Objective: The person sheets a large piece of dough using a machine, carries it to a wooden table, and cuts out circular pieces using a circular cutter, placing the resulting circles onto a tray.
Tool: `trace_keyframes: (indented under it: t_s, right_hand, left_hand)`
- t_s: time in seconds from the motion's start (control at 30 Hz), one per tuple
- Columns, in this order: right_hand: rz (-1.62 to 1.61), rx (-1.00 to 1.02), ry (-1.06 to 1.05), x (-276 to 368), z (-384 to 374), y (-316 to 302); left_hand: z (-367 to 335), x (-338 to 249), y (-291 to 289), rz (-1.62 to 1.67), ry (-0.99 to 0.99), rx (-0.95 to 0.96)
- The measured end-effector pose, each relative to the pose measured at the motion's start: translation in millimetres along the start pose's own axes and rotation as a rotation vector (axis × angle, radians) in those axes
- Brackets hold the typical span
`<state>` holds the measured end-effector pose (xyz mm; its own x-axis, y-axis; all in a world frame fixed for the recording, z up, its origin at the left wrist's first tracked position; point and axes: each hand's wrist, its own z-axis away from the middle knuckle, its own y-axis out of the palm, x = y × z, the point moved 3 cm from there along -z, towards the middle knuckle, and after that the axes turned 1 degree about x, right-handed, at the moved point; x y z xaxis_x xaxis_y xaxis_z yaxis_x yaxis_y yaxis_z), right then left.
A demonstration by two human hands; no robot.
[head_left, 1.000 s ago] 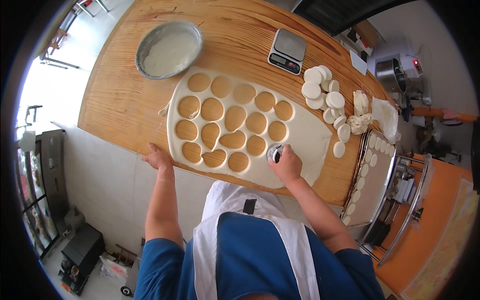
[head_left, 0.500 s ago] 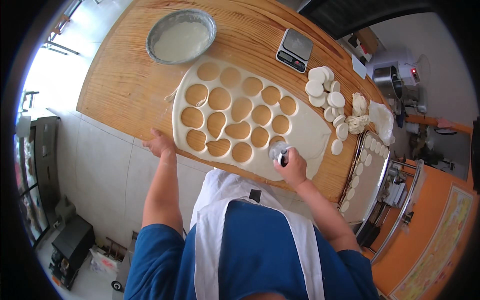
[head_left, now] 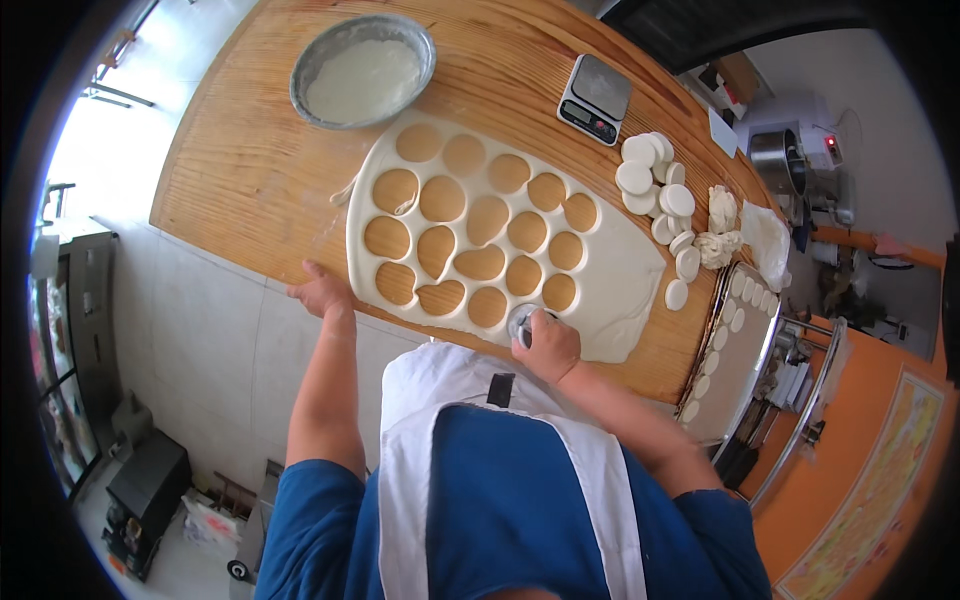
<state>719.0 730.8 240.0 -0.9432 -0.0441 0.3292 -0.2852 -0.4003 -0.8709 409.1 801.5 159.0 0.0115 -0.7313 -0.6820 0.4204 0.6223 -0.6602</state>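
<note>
A flat sheet of white dough [head_left: 620,285] lies along the near side of the wooden table [head_left: 240,160]. Rows of round holes run through it, with bare wood showing inside; the right end is uncut. My right hand [head_left: 550,348] is closed around a round handled cutter [head_left: 519,322], which stands on the sheet's near edge, just below the rightmost holes. What lies under the cutter is hidden. At the table's near edge, left of the sheet, my left hand [head_left: 326,292] rests with fingers apart, holding nothing.
A metal bowl of flour [head_left: 365,80] stands at the far left. Behind the sheet sits a digital scale [head_left: 596,98]. Cut dough discs [head_left: 676,200] are heaped on the right, beside dough scraps [head_left: 720,212] and a plastic bag [head_left: 765,245]. A tray [head_left: 735,365] with several discs juts out there.
My right hand has carried the cutter left and nearer to me, off a spot where an open hole now shows. My left hand has stayed at the table edge.
</note>
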Motion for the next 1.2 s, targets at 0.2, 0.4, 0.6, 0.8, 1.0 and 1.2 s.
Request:
trace_keyframes:
  t_s: [0.2, 0.4, 0.6, 0.8, 1.0, 1.2]
  right_hand:
    - [0.156, 0.299, -0.540, -16.8, -9.6, 4.0]
    - [-0.148, -0.068, -0.195, -14.6, 2.2, -2.7]
    - [-1.556, -0.600, 0.482, -86.7, 53.3, 0.4]
    - [-1.064, -0.896, 0.290, -117.6, 81.8, -93.3]
    - [-0.527, -1.255, 0.307, -207.4, 88.4, -124.1]
    - [-0.199, -0.771, 0.601, -283.3, 72.8, -98.2]
  left_hand:
    - [4.3, -4.7, 2.8, -0.068, -0.012, 0.016]
    - [-36.4, 23.3, 3.8, -0.214, 0.093, 0.123]
    - [17.8, 9.9, -11.3, -0.393, 0.979, 0.165]
    - [211.5, -30.6, 9.8, -0.237, 1.481, 1.049]
    - [265.9, -0.1, 22.9, -0.742, 1.565, 1.205]
    - [270.1, 18.3, 25.6, -0.981, 1.602, 1.050]
